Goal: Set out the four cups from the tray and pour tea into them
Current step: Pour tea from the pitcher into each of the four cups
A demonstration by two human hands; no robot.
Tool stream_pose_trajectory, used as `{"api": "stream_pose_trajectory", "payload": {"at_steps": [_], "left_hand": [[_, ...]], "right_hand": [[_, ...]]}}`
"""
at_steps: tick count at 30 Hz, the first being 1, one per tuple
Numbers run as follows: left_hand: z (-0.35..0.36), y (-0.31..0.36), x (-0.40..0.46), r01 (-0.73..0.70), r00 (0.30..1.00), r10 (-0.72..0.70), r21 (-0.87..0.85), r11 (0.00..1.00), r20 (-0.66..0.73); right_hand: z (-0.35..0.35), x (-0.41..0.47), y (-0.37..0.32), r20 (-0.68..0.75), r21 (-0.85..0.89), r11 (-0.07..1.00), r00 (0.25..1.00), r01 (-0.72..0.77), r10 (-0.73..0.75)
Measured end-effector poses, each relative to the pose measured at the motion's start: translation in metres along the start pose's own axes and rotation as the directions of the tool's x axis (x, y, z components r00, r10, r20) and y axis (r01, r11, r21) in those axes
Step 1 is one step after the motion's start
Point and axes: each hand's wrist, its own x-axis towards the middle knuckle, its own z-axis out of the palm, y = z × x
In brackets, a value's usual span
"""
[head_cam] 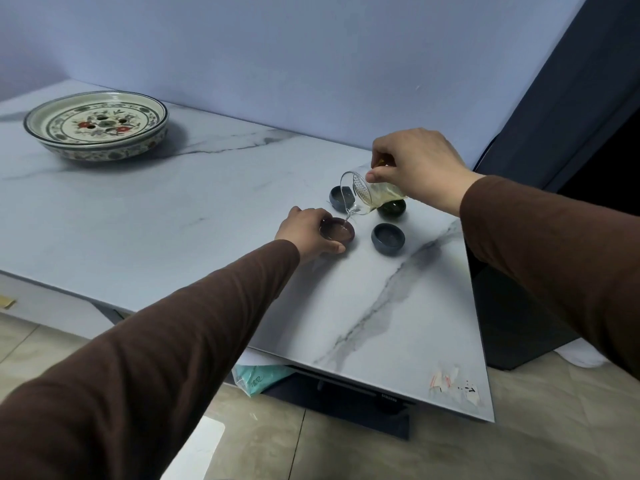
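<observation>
My right hand (419,164) grips a clear glass pitcher (367,195) holding pale yellow tea, tilted down to the left. A thin stream runs from its spout into a small brown teacup (337,233) standing on the marble table (173,216). My left hand (308,233) curls round that cup from its left side. Three more small cups stand close by: a grey-blue one (388,239) to the right, a dark green one (391,208) partly hidden under the pitcher, and another grey-blue one (339,196) behind the stream.
A large flower-patterned ceramic tea tray (97,124) sits at the table's far left. The table's right edge borders a dark cabinet (512,306). A teal plastic bag (259,375) lies under the table's front edge, above a tiled floor.
</observation>
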Motion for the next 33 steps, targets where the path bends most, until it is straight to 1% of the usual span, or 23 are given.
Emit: {"api": "stream_pose_trajectory", "payload": {"at_steps": [3,6,8,10,12,14,17,20,23,29,33], "left_hand": [[0.001,0.0,-0.001,0.02,1.0,-0.021,-0.04,0.999,-0.001],[0.001,0.001,-0.001,0.035,0.999,-0.035,-0.062,0.997,0.001],[0.002,0.002,-0.002,0.041,0.999,-0.041,-0.07,0.997,0.0],[0.002,0.003,-0.002,0.041,0.999,-0.041,-0.065,0.997,0.011],[0.0,0.004,-0.002,0.034,0.999,-0.033,-0.036,0.999,0.032],[-0.004,0.007,-0.001,0.016,0.999,-0.015,-0.022,1.0,0.028],[-0.011,0.017,0.007,-0.06,0.996,0.059,-0.021,0.998,-0.06],[-0.013,0.036,0.027,-0.159,0.981,0.164,0.053,0.986,-0.104],[-0.007,0.057,0.052,-0.201,0.975,0.213,0.156,0.967,-0.064],[0.013,0.086,0.094,-0.234,0.972,0.228,0.341,0.911,0.056],[0.025,0.09,0.11,-0.233,0.972,0.21,0.412,0.881,0.101]], "right_hand": [[0.006,-0.006,0.012,-0.004,0.131,0.985,0.993,-0.115,0.117],[0.018,-0.014,0.028,0.014,0.284,0.918,0.958,-0.277,0.285],[0.026,-0.019,0.038,0.081,0.445,0.812,0.92,-0.378,0.384],[0.031,-0.023,0.047,0.152,0.594,0.665,0.875,-0.452,0.459],[0.032,-0.026,0.054,0.189,0.668,0.567,0.846,-0.482,0.498],[0.029,-0.027,0.063,0.187,0.706,0.523,0.838,-0.477,0.512],[0.021,-0.026,0.077,0.167,0.753,0.477,0.833,-0.453,0.528],[0.013,-0.024,0.095,0.122,0.738,0.506,0.825,-0.447,0.551],[0.008,-0.021,0.112,0.086,0.683,0.561,0.814,-0.468,0.574],[0.005,-0.015,0.136,0.023,0.512,0.705,0.828,-0.491,0.56],[0.005,-0.01,0.141,0.003,0.356,0.81,0.867,-0.466,0.498]]}}
